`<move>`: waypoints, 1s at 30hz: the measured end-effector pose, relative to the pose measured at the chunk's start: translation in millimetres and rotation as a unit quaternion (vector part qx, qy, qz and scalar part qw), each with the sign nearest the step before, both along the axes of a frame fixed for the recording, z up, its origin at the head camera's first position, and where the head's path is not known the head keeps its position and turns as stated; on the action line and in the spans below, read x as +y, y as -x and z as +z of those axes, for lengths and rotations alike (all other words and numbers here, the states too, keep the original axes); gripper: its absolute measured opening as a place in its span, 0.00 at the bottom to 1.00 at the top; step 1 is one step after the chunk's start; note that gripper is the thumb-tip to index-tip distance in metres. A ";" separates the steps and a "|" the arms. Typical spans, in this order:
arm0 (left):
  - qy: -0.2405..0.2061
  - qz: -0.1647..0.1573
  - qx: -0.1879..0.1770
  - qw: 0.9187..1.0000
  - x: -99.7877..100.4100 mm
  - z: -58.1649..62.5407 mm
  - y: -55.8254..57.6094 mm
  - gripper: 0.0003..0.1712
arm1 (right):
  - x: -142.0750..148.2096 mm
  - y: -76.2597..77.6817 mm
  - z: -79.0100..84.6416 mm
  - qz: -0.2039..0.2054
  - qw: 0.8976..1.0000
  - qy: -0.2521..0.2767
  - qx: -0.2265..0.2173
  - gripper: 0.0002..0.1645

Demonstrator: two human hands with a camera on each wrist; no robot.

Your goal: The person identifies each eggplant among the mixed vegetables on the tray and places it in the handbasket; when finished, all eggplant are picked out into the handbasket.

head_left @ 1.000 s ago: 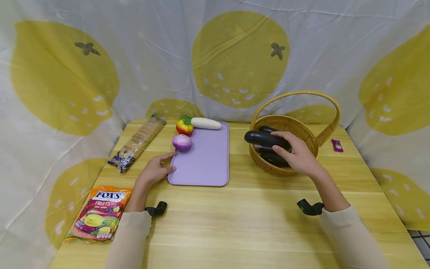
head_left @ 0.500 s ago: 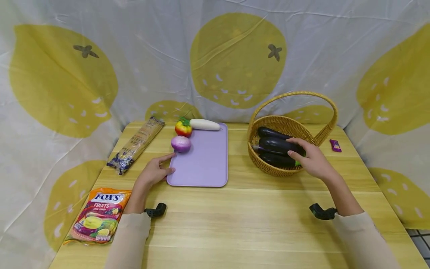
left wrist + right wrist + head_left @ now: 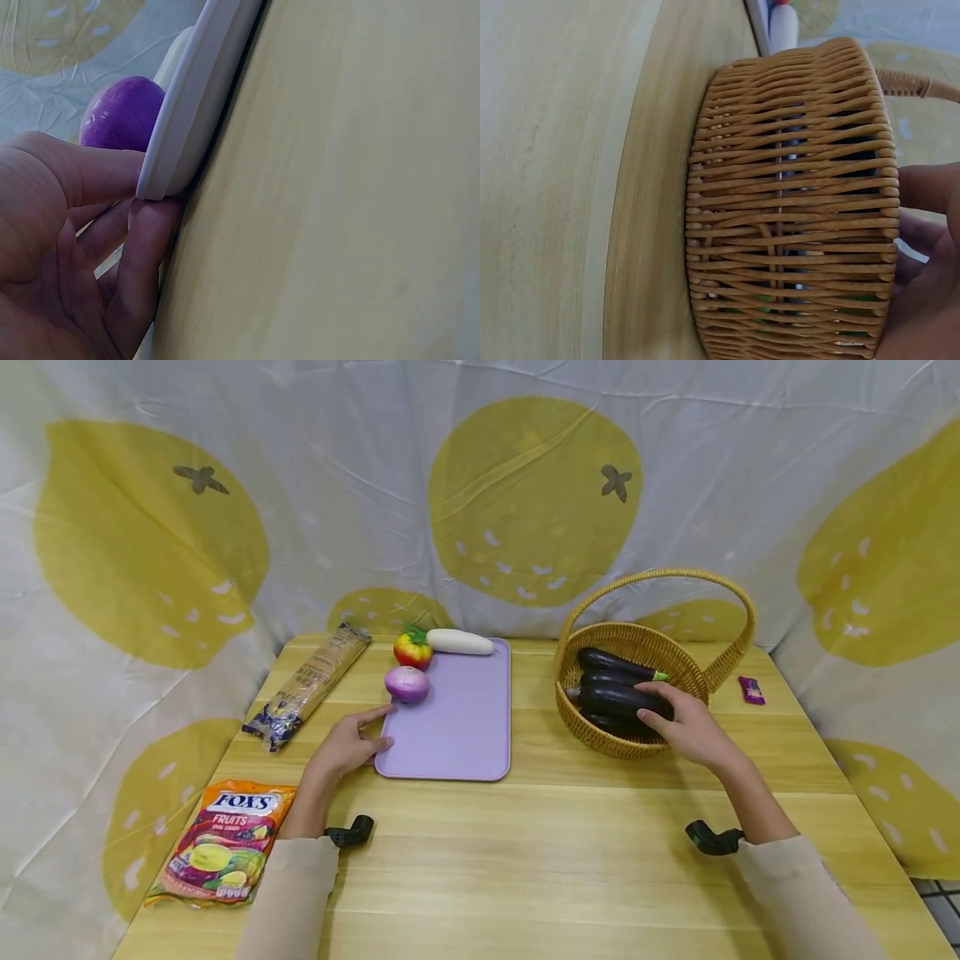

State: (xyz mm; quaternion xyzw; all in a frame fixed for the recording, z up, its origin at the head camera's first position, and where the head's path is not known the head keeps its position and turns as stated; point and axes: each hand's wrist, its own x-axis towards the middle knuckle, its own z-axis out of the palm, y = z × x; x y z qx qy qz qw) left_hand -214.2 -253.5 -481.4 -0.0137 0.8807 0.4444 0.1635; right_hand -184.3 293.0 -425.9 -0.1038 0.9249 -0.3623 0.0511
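My left hand [image 3: 347, 745] pinches the left rim of a lilac tray [image 3: 450, 727], thumb above and fingers under the edge in the left wrist view. A purple onion [image 3: 407, 683] sits by that rim, just beyond my fingers. Behind it are a red-and-yellow tomato-like vegetable [image 3: 413, 649] with green leaves and a white radish [image 3: 461, 642]. In a wicker basket [image 3: 611, 746] on the right, my right hand [image 3: 693, 727] grips the end of a dark eggplant [image 3: 611, 698]. Several eggplants lie side by side there. The basket wall mostly hides that hand's fingertips in the right wrist view.
A tall handle [image 3: 660, 574] arches over the basket. A small purple wrapped candy [image 3: 752, 690] lies right of it. On the left are a long noodle packet [image 3: 307, 687] and a FOX'S candy bag [image 3: 222, 843]. Patterned cloth [image 3: 360, 510] hangs behind the wooden table [image 3: 525, 868].
The right hand has lowered the eggplant from above the basket among the others, then shifted it slightly toward the near side. The left hand stays at the tray.
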 end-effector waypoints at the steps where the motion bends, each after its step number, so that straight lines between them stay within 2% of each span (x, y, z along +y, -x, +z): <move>1: 0.001 0.000 0.001 1.000 0.3 -0.3 0.0 0.37 | -0.5 1.2 -0.7 -0.002 1.000 0.000 0.005 0.29; 12: 0.008 0.000 0.009 1.000 3.6 0.3 1.3 0.37 | -1.8 7.4 -4.3 -0.004 1.000 -0.002 0.016 0.28; 18: 0.018 0.003 0.025 1.000 6.9 2.8 -0.6 0.35 | 0.4 6.1 2.0 -0.005 1.000 0.003 0.017 0.30; 20: 0.013 0.000 0.036 0.999 6.9 3.8 -0.8 0.33 | 1.4 5.0 4.6 -0.005 1.000 0.003 0.018 0.30; 23: -0.021 0.000 0.040 0.999 3.3 6.0 -1.2 0.31 | 3.9 2.6 6.6 -0.006 1.000 0.004 0.025 0.31; 27: -0.047 0.002 0.039 0.998 -6.8 13.6 -1.9 0.31 | 10.0 -1.4 9.6 -0.010 0.999 -0.002 0.037 0.31; 30: -0.003 -0.002 0.074 0.997 -14.2 26.4 -2.0 0.32 | 15.2 -1.8 15.4 -0.017 0.999 -0.008 0.050 0.32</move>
